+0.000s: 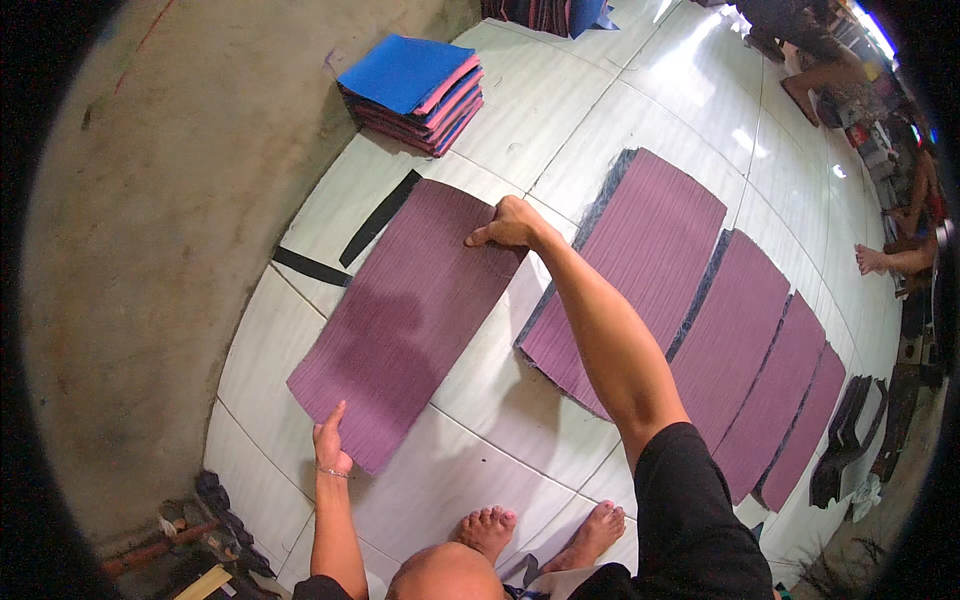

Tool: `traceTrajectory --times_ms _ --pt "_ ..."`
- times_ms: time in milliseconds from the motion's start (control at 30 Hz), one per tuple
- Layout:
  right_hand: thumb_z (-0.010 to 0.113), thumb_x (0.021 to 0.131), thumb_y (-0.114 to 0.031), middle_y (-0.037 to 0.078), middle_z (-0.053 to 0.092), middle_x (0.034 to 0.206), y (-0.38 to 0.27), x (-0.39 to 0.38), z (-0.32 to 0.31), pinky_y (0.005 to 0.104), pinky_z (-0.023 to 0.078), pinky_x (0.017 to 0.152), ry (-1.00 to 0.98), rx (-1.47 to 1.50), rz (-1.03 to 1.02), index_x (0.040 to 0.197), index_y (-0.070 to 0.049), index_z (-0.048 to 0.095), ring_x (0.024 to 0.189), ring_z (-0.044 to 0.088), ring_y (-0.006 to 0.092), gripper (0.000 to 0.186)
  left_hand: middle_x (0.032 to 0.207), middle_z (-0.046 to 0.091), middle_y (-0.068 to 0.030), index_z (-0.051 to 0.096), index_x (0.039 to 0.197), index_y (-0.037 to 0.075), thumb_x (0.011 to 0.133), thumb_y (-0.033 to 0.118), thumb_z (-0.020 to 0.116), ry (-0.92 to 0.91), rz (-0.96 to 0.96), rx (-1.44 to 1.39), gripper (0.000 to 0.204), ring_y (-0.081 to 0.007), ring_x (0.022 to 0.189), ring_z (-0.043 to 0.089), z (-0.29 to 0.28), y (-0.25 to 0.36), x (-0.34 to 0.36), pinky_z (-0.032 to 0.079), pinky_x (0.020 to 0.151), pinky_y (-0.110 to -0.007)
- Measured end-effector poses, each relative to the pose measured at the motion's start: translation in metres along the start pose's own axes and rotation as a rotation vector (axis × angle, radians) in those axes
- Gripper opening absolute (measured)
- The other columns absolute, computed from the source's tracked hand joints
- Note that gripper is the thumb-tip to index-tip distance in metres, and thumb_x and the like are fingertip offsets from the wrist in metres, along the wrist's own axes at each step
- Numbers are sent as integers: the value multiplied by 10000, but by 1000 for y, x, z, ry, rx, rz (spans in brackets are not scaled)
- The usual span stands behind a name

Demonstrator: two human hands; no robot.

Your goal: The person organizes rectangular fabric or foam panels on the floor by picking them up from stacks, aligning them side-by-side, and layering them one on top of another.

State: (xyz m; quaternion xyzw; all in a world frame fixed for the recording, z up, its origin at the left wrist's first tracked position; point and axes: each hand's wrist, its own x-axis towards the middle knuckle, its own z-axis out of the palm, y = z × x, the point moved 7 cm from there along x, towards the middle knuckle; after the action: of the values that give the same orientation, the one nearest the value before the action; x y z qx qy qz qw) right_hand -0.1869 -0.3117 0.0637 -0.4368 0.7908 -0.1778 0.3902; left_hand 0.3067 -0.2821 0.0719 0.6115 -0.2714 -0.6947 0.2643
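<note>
A purple, finely striped rectangular mat piece (400, 320) lies slantwise before me, a shadow across its middle. My right hand (505, 224) grips its far right corner, thumb on top and fingers hidden beneath. At the near left corner my left hand (332, 445) pinches the edge, its thumb lying on the upper face. Whether the whole piece touches the floor, I cannot tell. Two black strips (380, 218) lie by its far left edge, one partly against it. Right of it, under my right arm, stands a stack of similar purple pieces (640, 240) with dark fuzzy edges.
More purple stacks (740, 320) run on to the right. A blue and pink pile of sheets (408, 75) stands by the wall (200, 180), with another dark pile (545, 15) beyond. Dark offcuts (850, 440) lie far right. Other people's legs (890, 260) show at the right edge.
</note>
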Motion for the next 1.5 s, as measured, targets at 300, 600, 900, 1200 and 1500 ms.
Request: traceTrajectory --times_ms 300,600,900,1200,1500 --pt "902 578 -352 181 691 817 44 -2 -72 371 529 695 207 14 102 834 136 671 779 678 253 598 1133 624 -101 571 1188 -6 833 65 690 -16 154 94 381 -239 1032 602 75 5 13 493 915 -400" --pt "676 755 -159 238 670 1064 44 20 -197 444 538 830 490 -330 278 971 17 696 1016 653 382 280 1155 618 -83 582 1179 -29 825 55 711 -54 264 -49 386 -197 1018 584 220 -24 73 459 921 -358" --pt "561 821 -116 211 673 1089 85 69 -216 465 519 865 428 -314 274 1008 -14 698 1038 649 374 253 1238 582 -96 547 1243 -42 856 72 705 -55 160 -114 433 -199 1102 552 255 -39 61 445 969 -351" --pt "805 710 -454 208 382 1454 43 31 -196 680 260 1048 895 -712 35 1413 -80 392 1354 344 390 897 1221 589 -86 556 1238 -18 844 59 713 -109 110 -131 431 -226 1082 569 263 -26 68 466 955 -393" --pt "683 755 -60 167 542 1222 84 -365 -40 459 460 933 968 -69 -250 1040 -24 591 1172 519 344 302 1267 586 -100 518 1293 9 910 292 638 -330 -150 2 491 -296 1122 576 267 -45 81 454 997 -451"
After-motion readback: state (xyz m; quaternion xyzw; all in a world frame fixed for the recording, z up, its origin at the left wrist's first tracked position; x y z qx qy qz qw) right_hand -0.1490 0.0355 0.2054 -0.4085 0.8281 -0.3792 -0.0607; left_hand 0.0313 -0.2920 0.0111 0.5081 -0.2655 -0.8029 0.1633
